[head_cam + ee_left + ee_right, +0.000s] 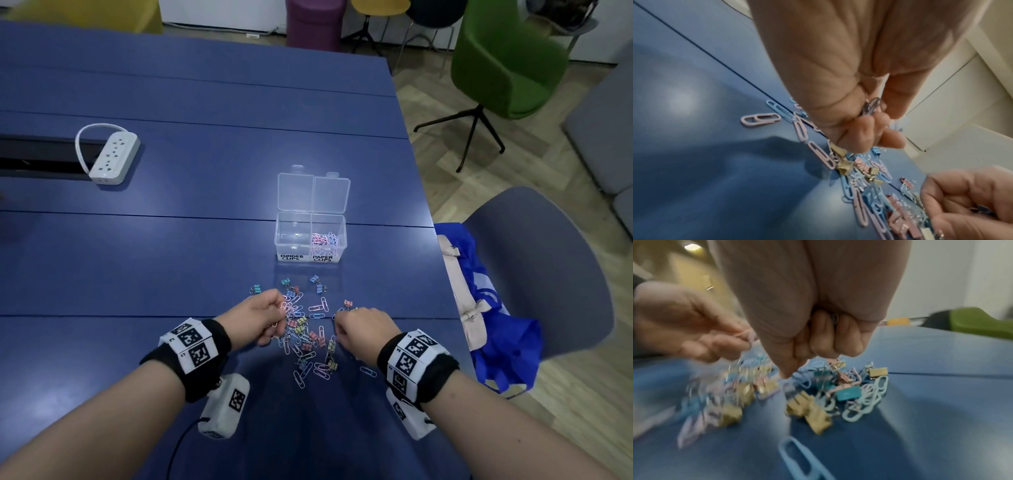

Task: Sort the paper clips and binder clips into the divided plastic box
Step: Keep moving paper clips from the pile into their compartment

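Your mixed pile of paper clips (320, 310) and binder clips (301, 322) lies on the blue table (137, 260) near its right edge, and just beyond it stands the divided plastic box (310, 236), lids open, with paper clips already in its right compartment labelled "PAPER CLIPS". Your left hand (262, 318) has its grip curled around a few paper clips over the pile's left side. Your right hand (363, 329) is fisted at the right side, fingers (826, 335) pressed together over something small.
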